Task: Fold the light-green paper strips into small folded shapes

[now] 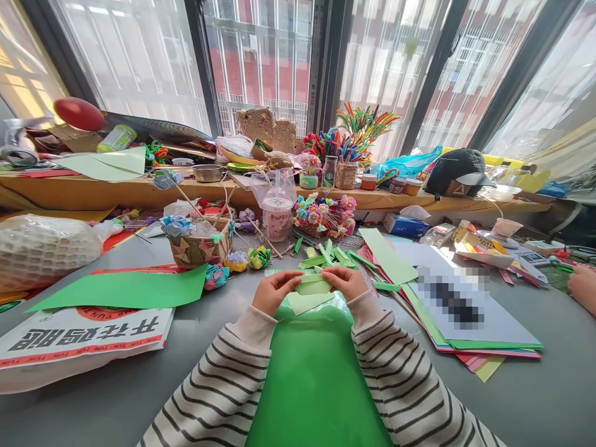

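Observation:
Between my two hands is a light green strip of paper (313,285), its top edge pinched at both ends. My left hand (278,292) holds the left end between thumb and fingers. At the right end, my right hand (346,283) grips it the same way. Just below the strip lies another pale green paper piece (310,303), which may be part of the same sheet; I cannot tell. Under both is a glossy green surface (316,379) that runs toward me. Beyond my fingers sits a heap of cut green paper strips (333,253).
Left are a green paper sheet (125,289) on a printed bag (88,335) and a basket of paper flowers (200,245). A lidded cup (278,220) stands ahead. Right lie stacked coloured papers (493,343) and a tissue box (405,225). Another person's hand (583,288) shows far right.

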{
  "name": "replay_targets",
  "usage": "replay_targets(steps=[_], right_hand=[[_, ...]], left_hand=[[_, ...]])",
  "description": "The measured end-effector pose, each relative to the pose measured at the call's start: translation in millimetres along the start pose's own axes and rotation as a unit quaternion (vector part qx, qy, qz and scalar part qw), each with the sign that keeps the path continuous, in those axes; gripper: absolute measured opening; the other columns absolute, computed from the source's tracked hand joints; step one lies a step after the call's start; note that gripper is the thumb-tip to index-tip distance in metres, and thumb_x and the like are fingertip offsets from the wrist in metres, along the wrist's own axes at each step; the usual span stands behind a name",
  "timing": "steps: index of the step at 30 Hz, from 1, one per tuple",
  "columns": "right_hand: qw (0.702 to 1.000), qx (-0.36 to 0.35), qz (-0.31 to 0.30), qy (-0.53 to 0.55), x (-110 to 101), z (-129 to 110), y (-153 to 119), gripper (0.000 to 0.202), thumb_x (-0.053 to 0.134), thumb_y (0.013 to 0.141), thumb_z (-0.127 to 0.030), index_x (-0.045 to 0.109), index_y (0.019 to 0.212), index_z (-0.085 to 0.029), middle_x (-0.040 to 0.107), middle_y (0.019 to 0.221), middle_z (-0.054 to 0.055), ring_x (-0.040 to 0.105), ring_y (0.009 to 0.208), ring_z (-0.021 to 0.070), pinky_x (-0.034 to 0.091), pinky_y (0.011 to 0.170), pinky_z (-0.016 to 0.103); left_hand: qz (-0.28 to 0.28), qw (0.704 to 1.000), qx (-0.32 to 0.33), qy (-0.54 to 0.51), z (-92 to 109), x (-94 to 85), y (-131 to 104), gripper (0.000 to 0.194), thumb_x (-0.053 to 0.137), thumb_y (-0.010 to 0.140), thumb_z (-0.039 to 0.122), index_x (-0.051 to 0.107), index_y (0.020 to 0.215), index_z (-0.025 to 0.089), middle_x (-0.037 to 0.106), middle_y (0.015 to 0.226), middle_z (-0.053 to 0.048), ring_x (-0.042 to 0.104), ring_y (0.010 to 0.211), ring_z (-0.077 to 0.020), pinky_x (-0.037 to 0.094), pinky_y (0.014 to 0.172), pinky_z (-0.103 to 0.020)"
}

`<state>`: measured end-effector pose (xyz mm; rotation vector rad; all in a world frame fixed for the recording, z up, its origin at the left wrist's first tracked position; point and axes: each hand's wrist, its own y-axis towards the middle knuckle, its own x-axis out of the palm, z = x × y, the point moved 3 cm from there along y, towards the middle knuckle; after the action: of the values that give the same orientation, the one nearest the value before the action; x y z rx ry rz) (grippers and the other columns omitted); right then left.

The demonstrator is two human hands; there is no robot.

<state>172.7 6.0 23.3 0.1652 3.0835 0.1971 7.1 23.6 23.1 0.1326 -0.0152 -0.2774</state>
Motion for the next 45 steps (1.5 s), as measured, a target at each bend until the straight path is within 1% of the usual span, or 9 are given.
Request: replay_targets(steps=[2,5,13,17,21,26,31,36,45], right_hand=[[1.000,-0.003,-0.006,-0.003,0.0,-0.2,0.0,0.025,0.061,0.054,-0.032,0.064,0.068,-0.011,0.059,0.058,0.003,0.047,0.047,0.0084,0.041,0.043,0.021],[1.000,-0.008,-0.012,-0.007,0.6,-1.0,-0.1,0.025,0.061,0.054,-0.032,0.064,0.068,-0.011,0.059,0.058,0.003,0.047,0.047,0.0085,0.041,0.043,0.021],[0.999,-0.030,-0.020,-0.014,3.0,-3.4,-2.0,0.024,0.061,0.055,-0.033,0.065,0.068,-0.013,0.060,0.059,0.003,0.049,0.049,0.0101,0.042,0.045,0.022],[0.999,-0.038,-0.024,-0.017,3.4,-1.7,-1.6,0.023,0.060,0.056,-0.032,0.065,0.068,-0.013,0.060,0.059,0.003,0.049,0.049,0.0099,0.042,0.045,0.022],[0.998,-0.053,-0.010,-0.019,3.1,0.9,-0.8,0.022,0.060,0.056,-0.032,0.064,0.067,-0.014,0.059,0.057,0.003,0.048,0.048,0.0098,0.042,0.044,0.022],[0.998,-0.051,-0.016,-0.016,3.7,3.5,0.0,0.023,0.060,0.056,-0.033,0.064,0.068,-0.014,0.059,0.057,0.003,0.049,0.049,0.0105,0.042,0.045,0.022],[0.999,-0.050,-0.009,-0.015,2.9,4.4,0.8,0.022,0.061,0.056,-0.032,0.064,0.067,-0.014,0.060,0.058,0.003,0.049,0.049,0.0103,0.042,0.045,0.022],[0.998,-0.051,-0.015,-0.026,2.8,3.6,-0.2,0.022,0.060,0.057,-0.032,0.064,0.068,-0.014,0.060,0.058,0.003,0.050,0.050,0.0111,0.043,0.046,0.023],[0.997,-0.062,-0.004,-0.052,4.6,0.3,-1.7,0.021,0.059,0.058,-0.032,0.064,0.068,-0.014,0.060,0.058,0.003,0.050,0.049,0.0112,0.042,0.046,0.023]], left_hand=[[0.000,1.000,0.001,0.007,1.6,-1.5,0.4,0.022,0.063,0.055,0.027,0.065,0.074,0.015,0.065,0.074,-0.003,0.055,0.068,-0.0129,0.046,0.061,-0.020],[0.011,1.000,-0.006,0.009,1.8,-3.3,1.0,0.021,0.063,0.053,0.027,0.066,0.070,0.015,0.065,0.071,-0.003,0.055,0.063,-0.0130,0.047,0.056,-0.020],[0.041,0.999,-0.029,-0.006,-1.7,-4.6,1.3,0.021,0.063,0.052,0.029,0.067,0.068,0.015,0.065,0.068,-0.003,0.056,0.060,-0.0147,0.049,0.055,-0.025],[0.047,0.998,-0.032,-0.015,-2.7,-4.2,0.8,0.019,0.063,0.052,0.028,0.066,0.065,0.015,0.064,0.064,-0.002,0.055,0.056,-0.0135,0.049,0.053,-0.025],[0.048,0.998,-0.030,-0.026,-3.1,-3.1,0.7,0.018,0.063,0.052,0.028,0.066,0.063,0.014,0.063,0.061,-0.001,0.054,0.054,-0.0127,0.050,0.052,-0.025],[0.050,0.998,-0.024,-0.017,-3.3,-2.9,1.4,0.018,0.062,0.053,0.029,0.065,0.062,0.014,0.061,0.059,-0.001,0.053,0.053,-0.0119,0.049,0.050,-0.024],[0.050,0.999,-0.010,-0.012,-3.5,-3.2,1.8,0.021,0.063,0.052,0.029,0.063,0.066,0.013,0.061,0.060,-0.001,0.053,0.055,-0.0118,0.049,0.050,-0.023],[0.069,0.997,-0.023,0.002,-3.8,-4.5,1.9,0.020,0.064,0.050,0.030,0.062,0.060,0.013,0.058,0.054,0.000,0.051,0.050,-0.0110,0.048,0.047,-0.023],[0.079,0.997,0.001,0.025,-7.8,-7.1,2.8,0.019,0.062,0.052,0.032,0.061,0.058,0.014,0.056,0.051,0.001,0.050,0.047,-0.0101,0.046,0.047,-0.022]])
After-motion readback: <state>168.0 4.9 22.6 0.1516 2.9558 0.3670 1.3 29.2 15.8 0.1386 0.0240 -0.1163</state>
